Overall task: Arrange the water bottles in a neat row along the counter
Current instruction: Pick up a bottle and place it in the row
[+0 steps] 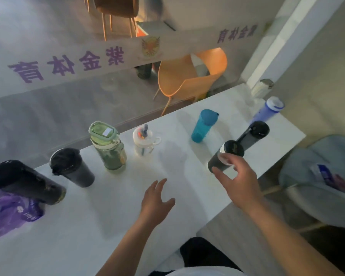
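Note:
Several bottles stand on the white counter (112, 212). From the left: a black flask (26, 182), a dark tumbler (72, 168), a green bottle (108, 146), a small clear bottle (143, 142), a teal bottle (204, 126), a dark bottle with a white band (226, 154), a black bottle (253, 134) and a lilac bottle (269, 110). My right hand (237, 180) hovers with spread fingers just in front of the banded dark bottle, hiding its lower right side, not gripping it. My left hand (157, 198) is open above the counter's middle, holding nothing.
A purple plastic bag (10, 214) lies at the counter's left end. A glass partition with purple lettering runs behind the bottles; an orange chair (187, 76) stands beyond it. A pale chair with a bag (319, 182) sits to the right of the counter's edge.

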A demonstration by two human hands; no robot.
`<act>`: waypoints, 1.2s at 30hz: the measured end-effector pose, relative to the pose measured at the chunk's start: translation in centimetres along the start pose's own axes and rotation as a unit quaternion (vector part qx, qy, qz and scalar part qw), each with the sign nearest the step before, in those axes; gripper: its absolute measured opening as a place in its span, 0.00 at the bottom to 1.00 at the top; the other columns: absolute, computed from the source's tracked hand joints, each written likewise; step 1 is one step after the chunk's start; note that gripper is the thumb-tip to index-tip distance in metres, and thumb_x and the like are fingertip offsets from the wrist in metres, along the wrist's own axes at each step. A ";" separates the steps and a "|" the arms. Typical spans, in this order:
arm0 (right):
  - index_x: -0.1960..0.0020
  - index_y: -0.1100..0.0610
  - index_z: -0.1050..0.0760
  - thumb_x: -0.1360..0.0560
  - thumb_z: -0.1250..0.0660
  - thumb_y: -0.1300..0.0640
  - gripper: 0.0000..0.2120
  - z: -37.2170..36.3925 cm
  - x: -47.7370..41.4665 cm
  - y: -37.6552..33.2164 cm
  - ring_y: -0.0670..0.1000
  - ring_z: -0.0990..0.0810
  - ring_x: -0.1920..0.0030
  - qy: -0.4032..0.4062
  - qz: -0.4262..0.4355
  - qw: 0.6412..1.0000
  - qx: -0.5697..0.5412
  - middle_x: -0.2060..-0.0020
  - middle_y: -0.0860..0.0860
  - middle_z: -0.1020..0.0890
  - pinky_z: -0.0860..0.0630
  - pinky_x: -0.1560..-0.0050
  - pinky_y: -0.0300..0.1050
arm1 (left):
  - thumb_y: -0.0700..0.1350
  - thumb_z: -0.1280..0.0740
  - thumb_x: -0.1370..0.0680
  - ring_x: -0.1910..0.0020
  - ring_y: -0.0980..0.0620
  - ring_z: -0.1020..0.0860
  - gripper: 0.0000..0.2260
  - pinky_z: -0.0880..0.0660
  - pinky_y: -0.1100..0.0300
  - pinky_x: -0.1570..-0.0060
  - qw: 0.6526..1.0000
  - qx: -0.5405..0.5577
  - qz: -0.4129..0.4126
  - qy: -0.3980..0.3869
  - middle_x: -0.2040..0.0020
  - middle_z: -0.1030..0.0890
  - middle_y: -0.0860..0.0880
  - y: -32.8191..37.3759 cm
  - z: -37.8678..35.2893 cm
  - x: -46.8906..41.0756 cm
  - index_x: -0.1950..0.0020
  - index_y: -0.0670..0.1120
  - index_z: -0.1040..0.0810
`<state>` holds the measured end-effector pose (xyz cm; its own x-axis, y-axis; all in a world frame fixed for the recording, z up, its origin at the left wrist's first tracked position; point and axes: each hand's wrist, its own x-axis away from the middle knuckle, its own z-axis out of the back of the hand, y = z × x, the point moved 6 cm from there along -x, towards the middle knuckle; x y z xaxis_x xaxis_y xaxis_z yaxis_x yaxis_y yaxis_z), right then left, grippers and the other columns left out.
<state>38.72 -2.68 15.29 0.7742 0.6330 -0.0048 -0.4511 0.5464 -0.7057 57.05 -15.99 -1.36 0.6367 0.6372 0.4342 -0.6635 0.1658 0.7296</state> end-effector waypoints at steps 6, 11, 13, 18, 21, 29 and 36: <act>0.36 0.49 0.26 0.28 0.27 0.50 0.21 4.4 -7.0 1.8 0.44 0.25 0.44 -0.021 0.023 0.999 -0.007 0.43 0.43 0.23 0.29 0.44 0.35 | 0.54 0.28 0.26 0.25 0.51 0.38 0.34 0.40 0.52 0.25 0.999 0.011 -0.046 0.011 0.23 0.37 0.51 6.0 -2.1 -2.7 0.24 0.56 0.39; 0.31 0.47 0.30 0.28 0.27 0.46 0.27 6.0 -13.7 4.2 0.48 0.28 0.35 -0.097 0.057 0.994 -0.004 0.34 0.46 0.25 0.29 0.37 0.46 | 0.50 0.28 0.24 0.27 0.52 0.35 0.31 0.37 0.57 0.28 0.995 0.018 -0.049 0.085 0.25 0.35 0.51 13.3 -1.3 -6.4 0.24 0.54 0.38; 0.29 0.44 0.32 0.30 0.26 0.43 0.32 5.0 -14.6 6.1 0.49 0.30 0.32 -0.182 0.067 0.981 0.012 0.31 0.44 0.29 0.30 0.33 0.50 | 0.51 0.29 0.24 0.28 0.52 0.34 0.31 0.35 0.56 0.29 0.992 -0.004 -0.043 0.115 0.24 0.37 0.51 16.6 -0.9 -8.7 0.24 0.55 0.39; 0.28 0.40 0.37 0.35 0.27 0.35 0.39 0.9 -14.7 9.9 0.48 0.31 0.35 -0.331 0.187 0.919 0.104 0.33 0.43 0.31 0.30 0.34 0.46 | 0.49 0.25 0.27 0.28 0.46 0.35 0.36 0.33 0.47 0.29 0.986 -0.042 -0.041 0.157 0.24 0.38 0.48 22.9 -0.5 -16.6 0.24 0.54 0.39; 0.29 0.40 0.37 0.33 0.27 0.42 0.36 0.2 -15.3 10.8 0.48 0.30 0.38 -0.322 0.247 0.906 0.119 0.33 0.44 0.32 0.28 0.38 0.43 | 0.48 0.24 0.30 0.29 0.43 0.35 0.38 0.32 0.42 0.31 0.986 -0.053 -0.014 0.156 0.24 0.39 0.47 24.8 -1.2 -20.0 0.24 0.54 0.39; 0.30 0.39 0.39 0.33 0.27 0.46 0.36 -0.7 -16.5 12.0 0.48 0.29 0.42 -0.366 0.297 0.877 0.091 0.37 0.44 0.32 0.25 0.43 0.41 | 0.44 0.24 0.31 0.42 0.45 0.28 0.32 0.23 0.51 0.45 0.984 -0.066 0.000 0.168 0.36 0.29 0.46 25.8 -0.8 -21.6 0.29 0.51 0.31; 0.30 0.40 0.39 0.32 0.27 0.46 0.34 -1.3 -16.7 12.0 0.48 0.30 0.43 -0.364 0.294 0.881 0.068 0.39 0.45 0.32 0.25 0.44 0.39 | 0.44 0.22 0.33 0.48 0.46 0.26 0.31 0.25 0.57 0.52 0.976 -0.074 0.044 0.198 0.41 0.30 0.45 22.2 6.6 -19.2 0.32 0.52 0.29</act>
<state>20.93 -7.45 6.02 -0.0791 0.9857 0.1490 -0.7661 0.0356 -0.6417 32.65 -29.48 9.98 0.3913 0.8906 0.2317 -0.7775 0.1853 0.6009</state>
